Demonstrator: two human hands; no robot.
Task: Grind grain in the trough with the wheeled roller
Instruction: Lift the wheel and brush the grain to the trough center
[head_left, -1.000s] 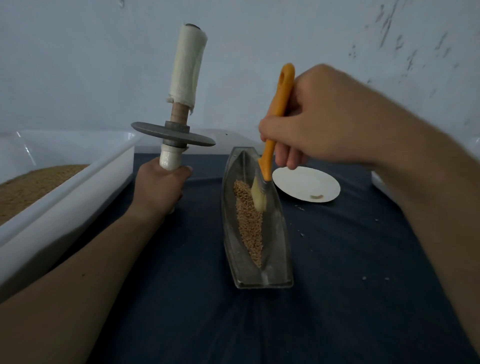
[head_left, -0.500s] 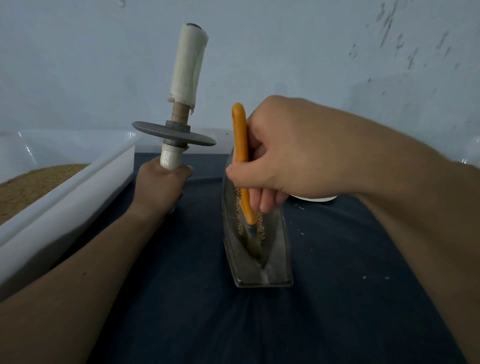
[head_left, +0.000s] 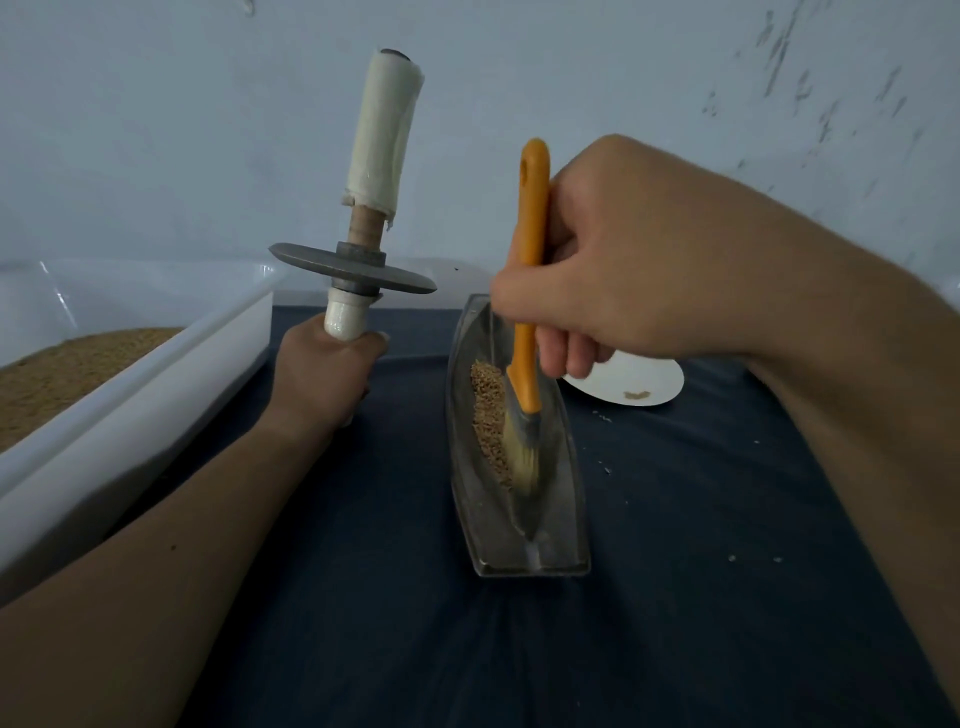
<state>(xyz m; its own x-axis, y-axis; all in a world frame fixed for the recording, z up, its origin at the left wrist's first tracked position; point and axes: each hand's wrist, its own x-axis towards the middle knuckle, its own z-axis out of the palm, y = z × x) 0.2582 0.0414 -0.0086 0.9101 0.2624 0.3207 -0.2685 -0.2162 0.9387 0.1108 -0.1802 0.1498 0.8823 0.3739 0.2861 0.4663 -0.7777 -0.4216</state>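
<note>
A narrow boat-shaped metal trough (head_left: 563, 499) lies on the dark blue cloth, pointing away from me, with a strip of brown grain (head_left: 487, 415) along its left inner side. My right hand (head_left: 597, 280) grips the orange handle of a small brush (head_left: 527, 332); its pale bristles touch the grain in the middle of the trough. My left hand (head_left: 324, 374) holds the wheeled roller (head_left: 363, 260) upright by its lower white handle, left of the trough. The roller's grey metal disc sits level above my fist, with a cloth-wrapped upper handle.
A large white plastic tub (head_left: 156, 374) filled with brown grain stands at the left edge. A white paper plate (head_left: 654, 384) with a few crumbs lies behind my right hand. Scattered grain bits dot the dark cloth (head_left: 727, 571) to the right. A pale wall rises close behind.
My right hand has lifted and drawn the brush back from the near end of the trough toward its middle. The left hand and the roller have stayed still.
</note>
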